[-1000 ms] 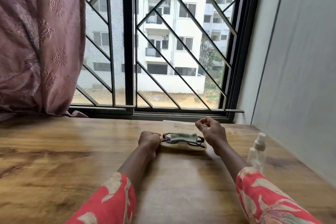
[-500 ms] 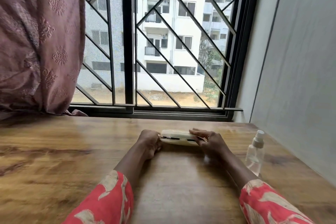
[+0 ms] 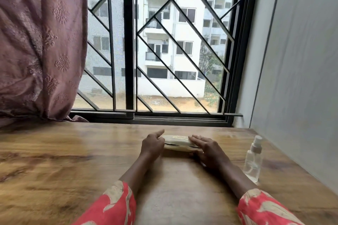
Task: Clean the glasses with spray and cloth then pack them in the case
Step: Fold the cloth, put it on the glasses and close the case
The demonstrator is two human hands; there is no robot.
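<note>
A cream glasses case (image 3: 177, 141) lies on the wooden table (image 3: 54, 160), its lid nearly down with a thin dark gap along the front. The glasses and cloth are hidden inside it. My left hand (image 3: 152, 145) grips the case's left end, its forefinger pointing up. My right hand (image 3: 205, 149) presses flat on the lid's right end, thumb under the front edge. A clear spray bottle (image 3: 253, 159) with a white nozzle stands upright to the right of my right hand, apart from it.
A barred window (image 3: 164, 51) runs along the table's far edge. A pink curtain (image 3: 36, 42) hangs at the left and touches the table. A grey wall (image 3: 301, 78) borders the table on the right, close behind the bottle.
The case lid was open with glasses and cloth showing. My right hand came down on the lid and pushed it almost shut. My left hand stayed at the left end.
</note>
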